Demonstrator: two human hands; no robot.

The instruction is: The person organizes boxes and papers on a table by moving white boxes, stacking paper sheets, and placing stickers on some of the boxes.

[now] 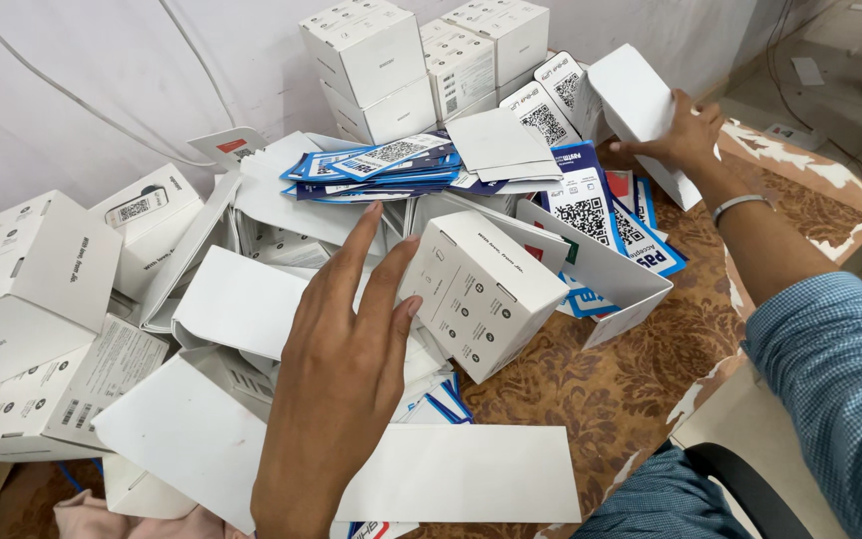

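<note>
My left hand (336, 369) is stretched flat over the pile, fingers together, touching the left side of a small white box (486, 289) that lies tilted in the middle. My right hand (680, 135) reaches to the far right of the table and grips a white box (636, 100) by its lower side. Flat white cardboard sleeves (241, 299) lie under and around my left hand. A stack of blue and white printed cards (381, 165) sits behind them.
Stacked white boxes (401, 60) stand against the white wall at the back. More white boxes (32, 279) are heaped at the left. The brown patterned table (631, 379) has a chipped edge at the right, with a black chair (750, 489) beside it.
</note>
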